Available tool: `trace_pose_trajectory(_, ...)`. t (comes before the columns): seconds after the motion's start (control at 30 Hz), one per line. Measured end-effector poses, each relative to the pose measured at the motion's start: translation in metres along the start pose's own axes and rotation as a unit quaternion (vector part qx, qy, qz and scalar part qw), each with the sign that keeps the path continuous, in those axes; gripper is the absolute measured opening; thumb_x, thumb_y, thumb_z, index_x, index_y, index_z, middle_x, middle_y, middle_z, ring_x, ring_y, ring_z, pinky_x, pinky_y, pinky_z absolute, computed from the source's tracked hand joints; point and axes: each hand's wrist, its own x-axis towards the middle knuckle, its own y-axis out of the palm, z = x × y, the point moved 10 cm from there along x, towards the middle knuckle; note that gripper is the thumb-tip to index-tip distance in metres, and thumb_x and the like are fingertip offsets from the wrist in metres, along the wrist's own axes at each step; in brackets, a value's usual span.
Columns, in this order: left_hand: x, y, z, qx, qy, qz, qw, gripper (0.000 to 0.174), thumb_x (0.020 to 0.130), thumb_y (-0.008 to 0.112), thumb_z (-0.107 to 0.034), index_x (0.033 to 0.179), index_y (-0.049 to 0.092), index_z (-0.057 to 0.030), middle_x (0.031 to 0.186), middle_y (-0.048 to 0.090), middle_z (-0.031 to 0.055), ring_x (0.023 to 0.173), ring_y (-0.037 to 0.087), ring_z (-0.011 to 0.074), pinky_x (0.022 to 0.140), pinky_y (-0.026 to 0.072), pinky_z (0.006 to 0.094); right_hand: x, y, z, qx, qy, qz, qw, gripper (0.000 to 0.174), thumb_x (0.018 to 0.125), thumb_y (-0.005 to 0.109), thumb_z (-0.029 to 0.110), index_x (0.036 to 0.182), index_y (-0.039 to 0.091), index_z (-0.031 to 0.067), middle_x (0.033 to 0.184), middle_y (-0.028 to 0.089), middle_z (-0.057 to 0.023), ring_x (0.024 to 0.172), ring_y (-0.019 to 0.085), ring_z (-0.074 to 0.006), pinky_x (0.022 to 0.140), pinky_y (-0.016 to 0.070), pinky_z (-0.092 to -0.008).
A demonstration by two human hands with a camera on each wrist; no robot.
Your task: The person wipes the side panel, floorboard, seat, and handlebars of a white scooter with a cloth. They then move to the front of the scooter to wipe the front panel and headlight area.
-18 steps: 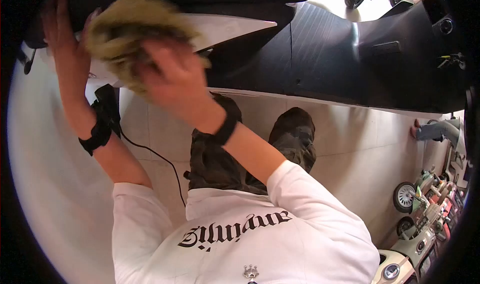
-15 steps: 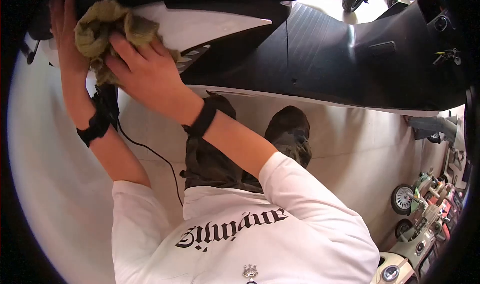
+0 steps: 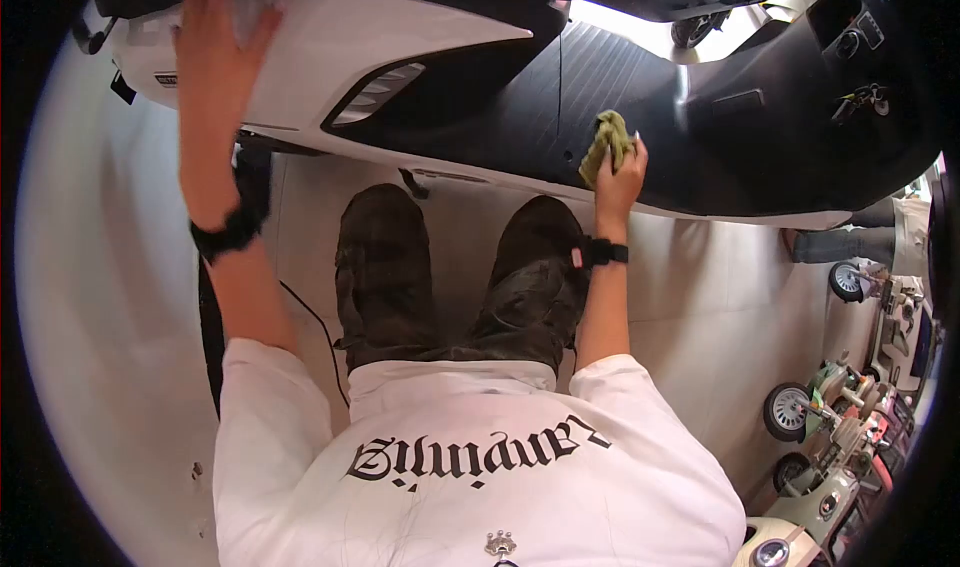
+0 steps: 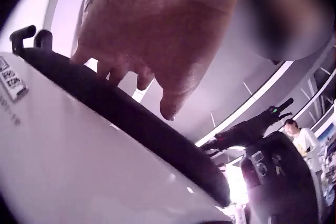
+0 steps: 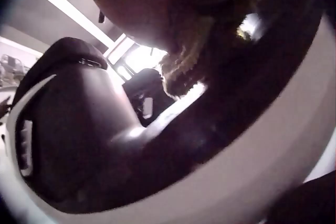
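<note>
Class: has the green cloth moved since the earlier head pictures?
Yes. The cloth left the white panel and now sits rightward on the black footboard, gripped by the right hand.

Left arm: stretched far forward on the left, forearm bare, elbow almost straight.
Left hand (image 3: pixel 215 37): palm down, fingers straight and spread, lying flat, thumb out to the right.
Right arm: reaching forward on the right, not as far as the left arm, forearm bare, sleeve ending above the elbow.
Right hand (image 3: pixel 620 175): fingers curled, gripping a bunched cloth (image 3: pixel 607 139).
Hands: well apart, left farther away than right.
</note>
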Motion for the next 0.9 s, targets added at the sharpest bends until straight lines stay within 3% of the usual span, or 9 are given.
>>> trace_pose_trajectory(0.1,-0.044,-0.005,-0.063,-0.162,-0.044,0.064,0.984,0.062,0.088,0.056,-0.026,0.142,0.03,-0.0145,0.146,0.03,0.0125,0.136,0.026,0.0304,0.11,0.0216,0.0458,-0.026,0.035,-0.037,0.008,0.101,0.088,0.991,0.029,0.08,0.057,0.004,0.106,0.056,-0.0086,0.116,0.052,-0.0243,0.111,0.048,-0.0405,0.098,0.037,-0.0417)
trace_pose_trajectory(0.17,-0.08,0.013,-0.107,-0.301,-0.127,0.12,0.937,0.057,0.086,0.057,-0.02,0.139,0.036,-0.0125,0.144,0.032,0.0145,0.135,0.025,0.0324,0.108,0.0193,0.0522,-0.025,0.057,0.006,0.03,0.08,0.128,0.988,0.032,0.081,0.055,0.005,0.109,0.053,-0.0099,0.113,0.053,-0.0262,0.108,0.049,-0.0409,0.097,0.0376,-0.0411)
trace_pose_trajectory(0.23,-0.107,0.038,-0.162,-0.305,-0.074,0.197,0.929,0.064,0.08,0.059,-0.013,0.139,0.034,-0.0133,0.145,0.028,0.0144,0.136,0.024,0.0332,0.106,0.0223,0.0547,-0.03,0.087,0.065,0.082,0.026,0.205,0.975,0.037,0.08,0.053,0.004,0.114,0.049,-0.0095,0.111,0.053,-0.0272,0.106,0.05,-0.0401,0.096,0.0381,-0.0418)
trace_pose_trajectory(0.3,-0.129,0.07,-0.206,-0.333,-0.055,0.284,0.898,0.06,0.085,0.057,-0.017,0.14,0.033,-0.0136,0.145,0.029,0.0117,0.134,0.028,0.0309,0.107,0.0242,0.0514,-0.047,0.101,0.126,0.145,-0.178,0.138,0.964,0.041,0.08,0.052,0.005,0.119,0.047,-0.0074,0.113,0.053,-0.0264,0.109,0.049,-0.0392,0.097,0.0377,-0.0407)
trace_pose_trajectory(0.33,-0.141,0.088,-0.223,-0.362,-0.037,0.295,0.883,0.059,0.086,0.056,-0.018,0.14,0.033,-0.0132,0.145,0.03,0.0118,0.132,0.031,0.0307,0.106,0.0253,0.053,-0.052,0.103,0.131,0.144,-0.179,0.14,0.963,0.041,0.08,0.052,0.005,0.119,0.047,-0.0074,0.113,0.053,-0.0264,0.109,0.049,-0.0392,0.097,0.0377,-0.0407)
trace_pose_trajectory(0.4,-0.171,0.126,-0.244,-0.347,-0.019,0.321,0.881,0.058,0.087,0.055,-0.023,0.139,0.033,-0.0123,0.143,0.032,0.0118,0.13,0.033,0.0299,0.106,0.0258,0.0533,-0.06,0.119,0.12,0.246,-0.063,0.209,0.944,0.042,0.08,0.051,0.007,0.12,0.048,-0.005,0.123,0.05,-0.0241,0.117,0.046,-0.037,0.1,0.0359,-0.04)
trace_pose_trajectory(0.5,-0.192,0.151,-0.269,-0.336,0.017,0.349,0.875,0.058,0.088,0.054,-0.031,0.138,0.034,-0.0105,0.141,0.036,0.0116,0.127,0.038,0.0284,0.105,0.0264,0.0531,-0.063,0.081,0.111,0.118,-0.181,0.184,0.959,0.04,0.083,0.05,0.011,0.12,0.051,-0.0034,0.13,0.048,-0.0209,0.122,0.044,-0.0343,0.103,0.0346,-0.0392)
trace_pose_trajectory(0.7,-0.19,0.175,-0.312,-0.342,0.026,0.332,0.878,0.063,0.089,0.049,-0.044,0.139,0.033,-0.0095,0.141,0.037,0.0115,0.125,0.041,0.0263,0.105,0.0271,0.0521,-0.038,0.068,0.06,0.134,-0.115,0.197,0.965,0.041,0.083,0.051,0.011,0.122,0.052,-0.0031,0.13,0.048,-0.0195,0.122,0.045,-0.0335,0.103,0.0347,-0.0425)
trace_pose_trajectory(0.9,-0.167,0.199,-0.288,-0.322,-0.014,0.339,0.884,0.056,0.093,0.041,-0.044,0.135,0.039,-0.0064,0.135,0.045,0.0119,0.124,0.043,0.0253,0.106,0.0219,0.055,-0.018,0.086,0.068,0.081,-0.14,0.137,0.977,0.039,0.081,0.053,0.01,0.118,0.053,-0.0032,0.13,0.048,-0.0198,0.12,0.045,-0.0351,0.1,0.0368,-0.041)
